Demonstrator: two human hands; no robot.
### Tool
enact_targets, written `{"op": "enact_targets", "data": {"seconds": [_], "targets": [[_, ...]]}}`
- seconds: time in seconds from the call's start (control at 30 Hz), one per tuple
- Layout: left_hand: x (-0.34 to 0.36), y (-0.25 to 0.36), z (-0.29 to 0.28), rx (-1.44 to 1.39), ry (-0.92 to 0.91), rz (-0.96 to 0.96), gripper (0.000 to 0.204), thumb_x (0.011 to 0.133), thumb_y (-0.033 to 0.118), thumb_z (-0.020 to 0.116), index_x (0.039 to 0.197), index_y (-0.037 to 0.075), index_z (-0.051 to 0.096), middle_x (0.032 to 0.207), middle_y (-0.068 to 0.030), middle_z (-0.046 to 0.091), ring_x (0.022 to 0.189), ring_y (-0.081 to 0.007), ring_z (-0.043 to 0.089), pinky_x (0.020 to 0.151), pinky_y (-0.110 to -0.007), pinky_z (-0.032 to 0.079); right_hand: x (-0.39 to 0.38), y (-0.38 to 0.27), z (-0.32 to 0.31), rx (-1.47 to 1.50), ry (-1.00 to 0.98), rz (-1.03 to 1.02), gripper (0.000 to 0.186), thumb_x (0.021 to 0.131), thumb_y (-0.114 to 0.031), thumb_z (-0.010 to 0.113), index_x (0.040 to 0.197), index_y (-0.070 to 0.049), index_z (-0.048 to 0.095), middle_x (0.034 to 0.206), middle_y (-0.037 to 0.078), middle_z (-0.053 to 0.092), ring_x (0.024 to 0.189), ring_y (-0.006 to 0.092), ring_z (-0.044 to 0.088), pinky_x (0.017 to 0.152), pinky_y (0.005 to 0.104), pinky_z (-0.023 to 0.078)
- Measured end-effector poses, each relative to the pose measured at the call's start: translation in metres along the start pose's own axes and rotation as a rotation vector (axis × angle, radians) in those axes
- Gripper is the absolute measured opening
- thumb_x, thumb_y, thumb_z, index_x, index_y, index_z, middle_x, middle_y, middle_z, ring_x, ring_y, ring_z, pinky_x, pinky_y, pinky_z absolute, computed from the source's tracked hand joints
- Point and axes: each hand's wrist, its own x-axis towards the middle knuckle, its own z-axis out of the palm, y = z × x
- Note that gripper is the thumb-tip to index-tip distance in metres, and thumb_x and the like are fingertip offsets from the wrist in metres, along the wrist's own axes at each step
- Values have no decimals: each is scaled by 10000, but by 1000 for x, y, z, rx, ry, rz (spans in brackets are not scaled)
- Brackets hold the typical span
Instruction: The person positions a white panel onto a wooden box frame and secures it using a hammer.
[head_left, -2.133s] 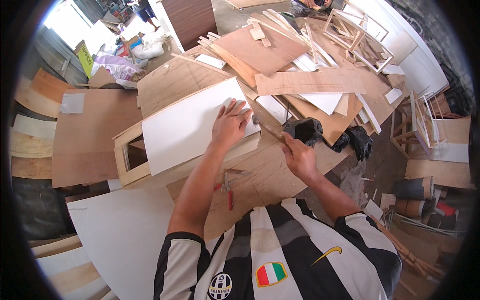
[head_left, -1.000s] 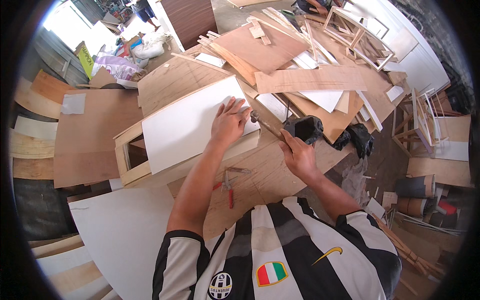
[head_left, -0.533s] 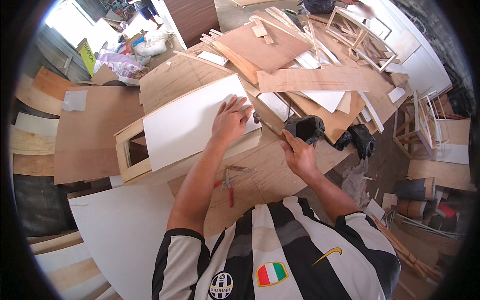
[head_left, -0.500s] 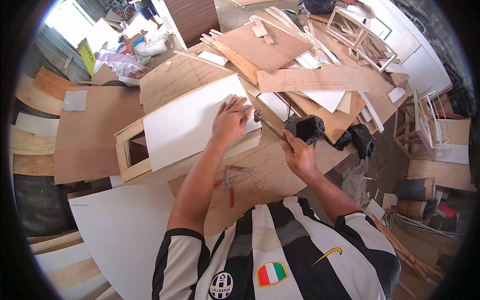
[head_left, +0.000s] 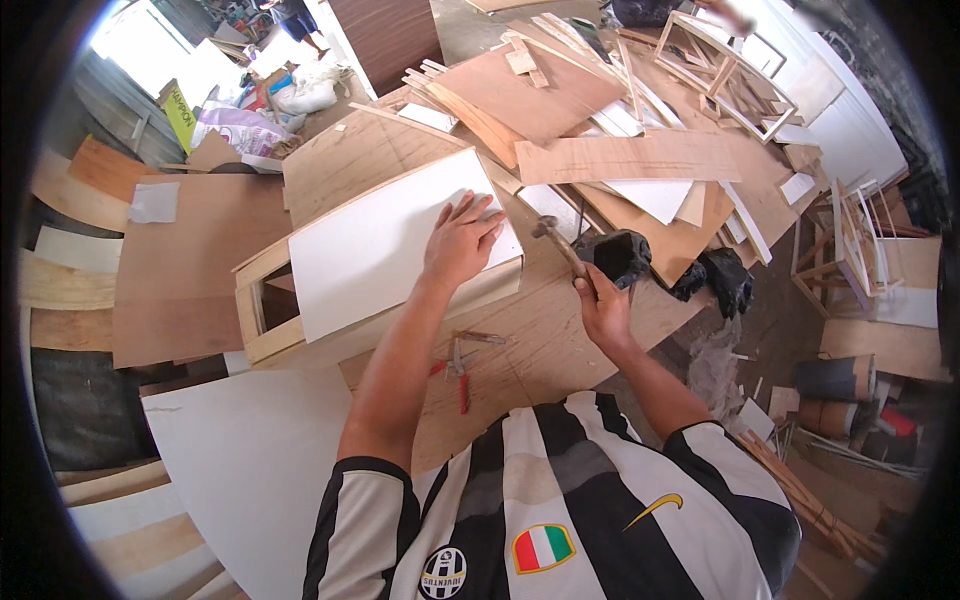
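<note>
My left hand (head_left: pixel 462 240) rests on a white panel (head_left: pixel 375 245), its fingers apart near the panel's right end. Under the panel is a pale wooden frame (head_left: pixel 262 300), bare at its left end. A hammer (head_left: pixel 560 245) is in my right hand (head_left: pixel 605 310), its fingers wrapped around the wooden handle. The hammer's head is up, to the right of the panel and apart from it. Closer to me, pliers with red handles (head_left: pixel 460 375) lie on the plywood surface (head_left: pixel 540 345).
A black open container (head_left: pixel 615 258) stands just beyond my right hand. Boards and offcuts, among them a long plywood strip (head_left: pixel 630 158), are heaped at the far right. A large white sheet (head_left: pixel 250 440) lies at the near left. Slim wooden frames (head_left: pixel 845 245) stand at the right.
The hammer has swung away from the panel's right end, to the right, its head now farther off. My left hand keeps its place on the panel.
</note>
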Motion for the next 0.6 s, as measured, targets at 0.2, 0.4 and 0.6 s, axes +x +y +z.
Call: {"op": "enact_targets", "data": {"seconds": [0.2,0.4,0.6], "targets": [[-12,-6,0,-12,112,-65,292,985,354,750,1214,183,807,1463,-65,668,1462,-325,521,1219,-480,406,-42,104,43,-336,-439,567,396,1041,-378,614,1245,-44,675,1089,292,733,1046,497,700,881,603,529],[-57,-35,-32,-43,168,-122,297,944,362,800,1166,167,823,1422,-85,692,1422,-340,556,1173,-461,457,-97,159,74,-298,-415,633,420,1063,-380,547,1248,-29,684,1074,297,731,1032,518,691,919,591,527],[-139,-102,-85,5,165,-214,436,901,432,823,1226,144,801,1477,-137,652,1462,-371,512,1205,-472,416,-96,161,76,-575,-514,415,371,1020,-331,622,1231,-41,713,1086,281,727,1083,428,715,964,537,542]]}}
